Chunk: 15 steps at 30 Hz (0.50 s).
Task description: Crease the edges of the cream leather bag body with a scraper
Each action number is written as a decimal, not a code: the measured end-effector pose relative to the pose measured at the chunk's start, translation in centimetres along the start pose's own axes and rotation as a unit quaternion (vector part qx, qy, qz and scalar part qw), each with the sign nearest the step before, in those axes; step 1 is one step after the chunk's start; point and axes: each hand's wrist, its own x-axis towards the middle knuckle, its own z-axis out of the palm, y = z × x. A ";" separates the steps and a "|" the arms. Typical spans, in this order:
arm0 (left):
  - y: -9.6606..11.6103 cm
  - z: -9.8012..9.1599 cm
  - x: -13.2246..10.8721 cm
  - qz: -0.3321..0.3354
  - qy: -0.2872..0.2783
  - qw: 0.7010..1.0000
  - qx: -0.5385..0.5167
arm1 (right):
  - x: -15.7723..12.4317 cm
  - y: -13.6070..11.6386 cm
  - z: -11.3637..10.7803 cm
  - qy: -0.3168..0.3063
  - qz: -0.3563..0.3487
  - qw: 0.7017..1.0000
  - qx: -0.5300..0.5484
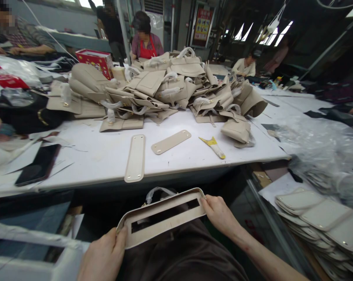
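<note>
Head view: beige handbag body is held between both hands, over the lap, below the near edge of the white table. Long axis runs left to right, right end tilted up and farther out. Rectangular slot is set along the same axis. Left end is pinched by the left hand, right end by the right hand; digits of both are clamped on the rim, far-side fingertips mostly hidden, so their exact placement cannot be told.

Upright studded strip is laid beyond the body, long axis pointing away; left hand is nearer to it. Slanted studded strip and yellow-handled snips are placed farther right, out of both hands' touch.

Pose: right forearm is angled in from lower right, wrist fairly straight; left hand is brought in from the bottom edge, forearm mostly cropped.
</note>
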 end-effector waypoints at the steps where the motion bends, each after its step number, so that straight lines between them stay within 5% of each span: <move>1: 0.0 0.0 -0.1 -0.002 0.005 1.000 0.008 | -0.1 -0.1 -0.1 -0.001 0.002 1.000 -0.005; 6: 0.6 -1.0 -1.1 0.053 0.018 0.997 0.055 | -0.3 -0.2 -0.5 -0.015 0.023 1.000 -0.016; 15: 1.5 -1.0 -0.9 -0.008 0.014 0.996 0.085 | -0.6 -0.7 -0.3 0.001 0.022 0.998 -0.060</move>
